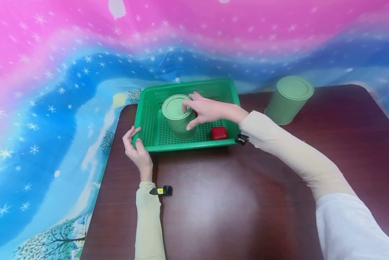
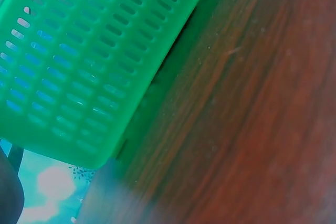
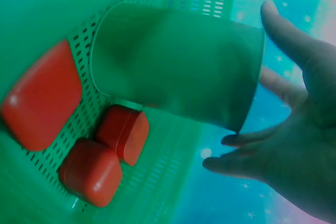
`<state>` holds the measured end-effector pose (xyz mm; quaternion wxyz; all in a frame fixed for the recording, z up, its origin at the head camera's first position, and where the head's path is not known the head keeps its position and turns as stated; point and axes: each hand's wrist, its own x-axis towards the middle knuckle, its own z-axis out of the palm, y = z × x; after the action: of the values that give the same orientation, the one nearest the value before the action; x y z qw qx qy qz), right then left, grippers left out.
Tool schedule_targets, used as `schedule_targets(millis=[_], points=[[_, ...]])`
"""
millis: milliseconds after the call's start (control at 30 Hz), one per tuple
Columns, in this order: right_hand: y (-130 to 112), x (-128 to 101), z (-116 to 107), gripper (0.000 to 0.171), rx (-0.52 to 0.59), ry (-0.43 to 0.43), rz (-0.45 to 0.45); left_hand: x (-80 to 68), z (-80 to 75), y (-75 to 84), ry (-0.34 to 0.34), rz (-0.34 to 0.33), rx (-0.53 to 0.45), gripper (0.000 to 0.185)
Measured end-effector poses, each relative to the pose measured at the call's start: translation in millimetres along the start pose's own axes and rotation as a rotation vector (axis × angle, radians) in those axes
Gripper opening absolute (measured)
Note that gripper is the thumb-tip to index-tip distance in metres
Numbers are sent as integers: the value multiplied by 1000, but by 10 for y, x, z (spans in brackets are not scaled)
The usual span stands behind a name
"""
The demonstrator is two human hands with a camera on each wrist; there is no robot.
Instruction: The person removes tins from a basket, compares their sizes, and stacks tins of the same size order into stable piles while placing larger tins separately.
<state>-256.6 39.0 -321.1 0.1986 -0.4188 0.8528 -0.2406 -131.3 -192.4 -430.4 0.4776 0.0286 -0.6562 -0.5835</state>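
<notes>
A green basket [image 1: 188,146] stands at the far middle of the dark wooden table [image 1: 214,202]. Inside it stands a green can [image 1: 178,119] with its lid on. My right hand [image 1: 207,110] wraps the can's lid end, fingers over the rim and thumb against the side. In the right wrist view the can [image 3: 173,61] lies between thumb and fingers of that hand [image 3: 299,166], with three red blocks [image 3: 92,171] on the basket floor beside it. One red block [image 1: 218,133] shows in the head view. My left hand [image 1: 136,150] holds the basket's front-left corner. The left wrist view shows only the basket wall [image 2: 79,66].
A second green can [image 1: 289,101] with a lid stands on the table at the back right. A pink and blue starry cloth [image 1: 51,108] covers the area behind and left of the table. Bare tabletop [image 2: 252,103] lies in front of the basket.
</notes>
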Motion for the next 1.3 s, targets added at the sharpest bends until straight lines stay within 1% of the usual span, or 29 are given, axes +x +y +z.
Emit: schedule_targets(millis=[67,200,267,367,467,567,667,767,833,933,1033,1100,1167,1300], points=[[18,65,18,65,41,25,8,-2,2,-9,-7,-6,3,35],[81,190,26,103,132,68,4,-17,21,-32,-25,-17,7,35],[119,217,26,116,149,88,1,-31,40,-42,-34,-20,6,35],[160,208,34,124,160,121,7,-57,66,-51,-39,-23,1,35],[166,172,32,130,159,188,14,-78,77,-49,-40,-16,-2,35],[146,108,-6,131,157,271,-11,-81,91,-44,-33,-12,-6,35],[110,-6,-88,131,156,349,-28,-73,101,-36,-31,-8,-13,35],[79,-179,-196,132,207,425,-14,-70,106,-35,-22,-16,-21,35],[62,-334,-270,132,283,479,9,-71,103,-31,-18,-23,-23,35],[38,-626,-374,131,391,577,40,-74,93,-22,-13,-32,-20,35],[24,-968,-448,128,478,676,75,-70,72,-25,-5,-37,-20,36],[56,-1191,-474,124,505,742,95,-61,50,-81,7,-38,-21,36],[127,-1400,-478,121,530,799,129,-50,21,-173,22,-43,-26,37],[372,-1755,-434,121,500,888,250,-34,-43,-371,35,-53,-21,37]])
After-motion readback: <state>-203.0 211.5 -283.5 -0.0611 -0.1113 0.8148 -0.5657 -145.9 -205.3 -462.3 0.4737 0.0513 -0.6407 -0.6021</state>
